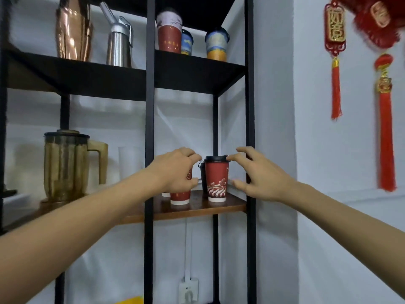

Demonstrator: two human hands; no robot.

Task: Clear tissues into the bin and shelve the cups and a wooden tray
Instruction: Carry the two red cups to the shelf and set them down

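Note:
A red paper cup with a black lid (pixel 216 181) stands upright on the wooden shelf board (pixel 232 206) in the right bay of a black metal rack. My right hand (pixel 258 176) hovers at its right side with fingers spread; the index fingertip touches the lid rim and the thumb stays off the cup wall. A second red cup (pixel 180 196) stands to the left, and my left hand (pixel 175 170) is wrapped around its upper part, hiding the top. A dark cup (pixel 202 172) shows partly behind the two. No tissues or wooden tray are in view.
The black upright post (pixel 150 128) crosses in front of my left wrist. Three patterned cups (pixel 169 34) stand on the shelf above. In the left bay are an amber pitcher (pixel 65 165), a copper vessel (pixel 73 31) and a steel siphon (pixel 119 40). Red ornaments (pixel 335 62) hang on the right wall.

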